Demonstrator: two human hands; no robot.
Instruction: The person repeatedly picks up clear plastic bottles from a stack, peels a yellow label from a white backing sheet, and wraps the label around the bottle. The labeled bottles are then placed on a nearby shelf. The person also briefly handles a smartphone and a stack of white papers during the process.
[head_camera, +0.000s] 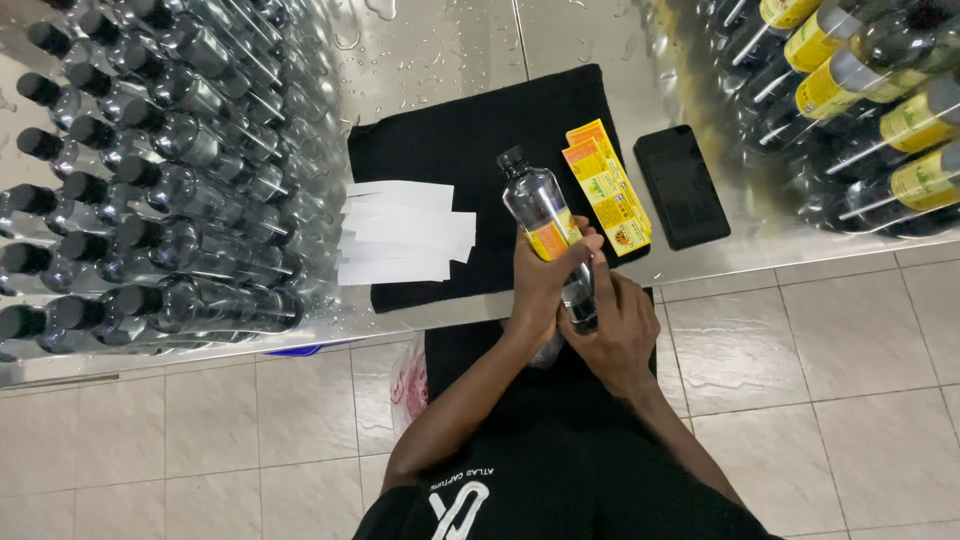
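The person wears a black short-sleeved T-shirt (560, 480) with a large white printed emblem (455, 510) and small white lettering just above the emblem; both forearms are bare.

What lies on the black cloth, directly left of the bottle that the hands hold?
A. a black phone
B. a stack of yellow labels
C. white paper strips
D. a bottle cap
C: white paper strips lie on the black cloth, left of the bottle.

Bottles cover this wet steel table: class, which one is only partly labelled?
The dark plastic bottle with a black cap held in both hands over the black cloth. Left-hand stacks are bare; right-hand stacks carry full yellow labels.
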